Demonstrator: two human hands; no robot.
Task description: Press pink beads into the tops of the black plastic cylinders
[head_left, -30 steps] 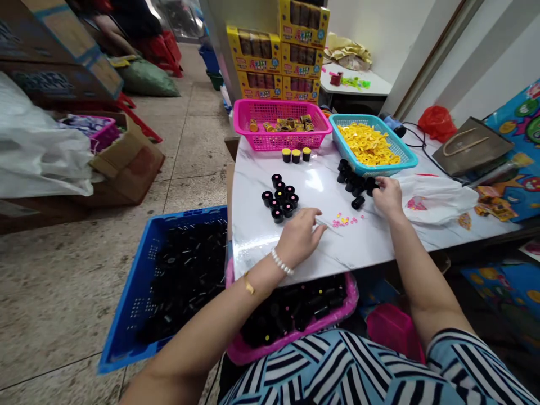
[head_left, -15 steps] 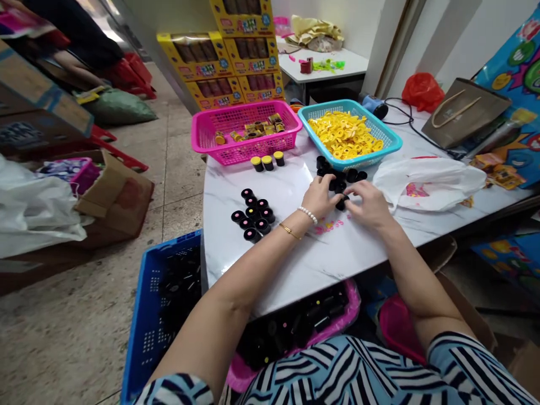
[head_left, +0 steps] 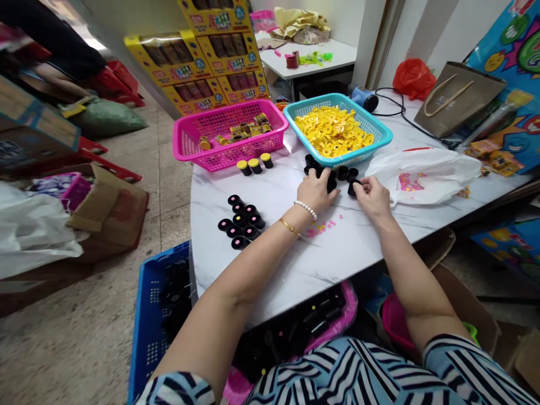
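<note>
My left hand (head_left: pixel 314 194), with a pearl bracelet at the wrist, reaches over a cluster of small black plastic cups. Its index finger and thumb close around one black cup (head_left: pixel 332 184). Just to the right, my right hand (head_left: pixel 373 198) pinches another black cup (head_left: pixel 352 189), tilted and apart from the cluster. Small pink and yellow discs (head_left: pixel 321 228) lie scattered on the table below my hands. At left stands a group of black cups (head_left: pixel 238 218) with a pink or yellow dot inside each. Several yellow-topped black cups (head_left: pixel 255 165) are lined up behind them.
Behind the cups stand a pink basket (head_left: pixel 185 153) with small wrapped pieces and a turquoise basket (head_left: pixel 386 140) of yellow rings. A white plastic bag (head_left: pixel 447 174) lies at right. Below the table edge are a blue crate (head_left: pixel 145 292) and a pink-rimmed container (head_left: pixel 350 301) of black pieces.
My right hand has moved slightly right, away from my left, with a black cup in its fingers. My left hand stays at the cluster. The whole view has shifted a little.
</note>
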